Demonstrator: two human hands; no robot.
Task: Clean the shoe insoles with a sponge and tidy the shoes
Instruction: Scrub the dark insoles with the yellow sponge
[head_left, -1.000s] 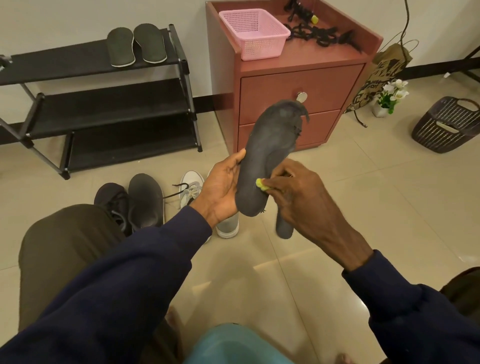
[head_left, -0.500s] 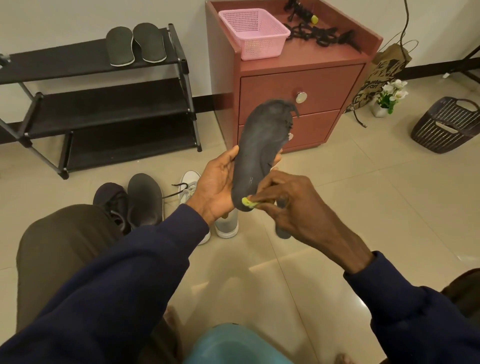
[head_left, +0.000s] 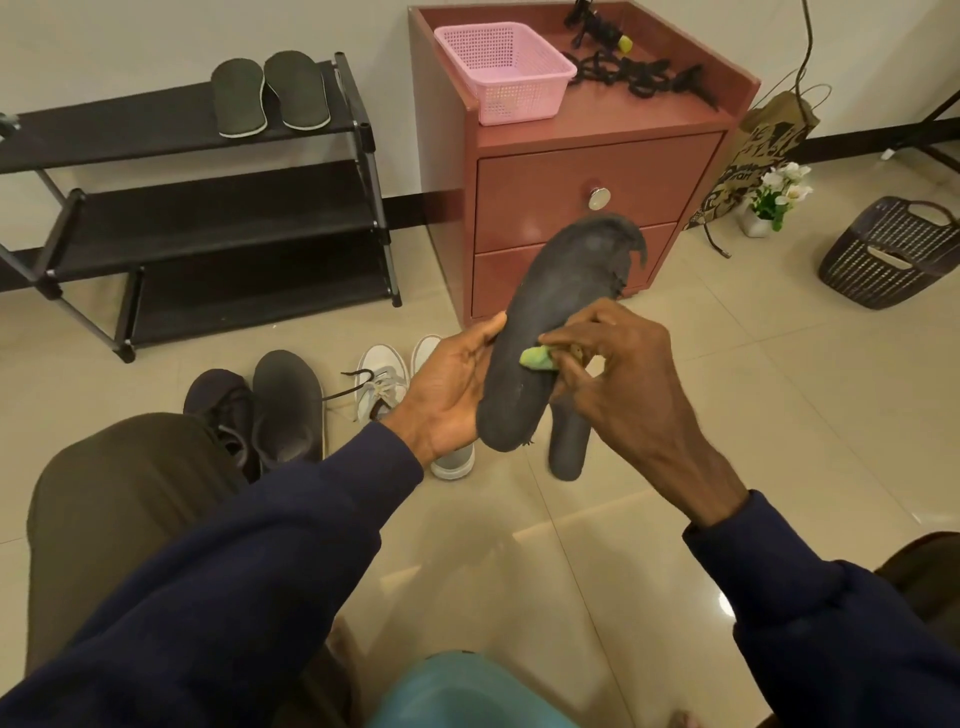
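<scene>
Insole (head_left: 558, 312): light, floppy, toe frayed. Left hand (head_left: 447, 387) fingers clasp edge beside heel; right hand (head_left: 631, 374) fingers pinch sponge (head_left: 536, 358) against mid-sole.

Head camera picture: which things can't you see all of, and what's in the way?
All in the head view:
- sponge: only a yellow-green corner shows; the right hand covers the rest.
- dark piece under that hand: top hidden by hand and held insole; held or lying, unclear.
- white shoes: partly behind the left hand.
- teal object: cut off by the bottom edge.
</scene>
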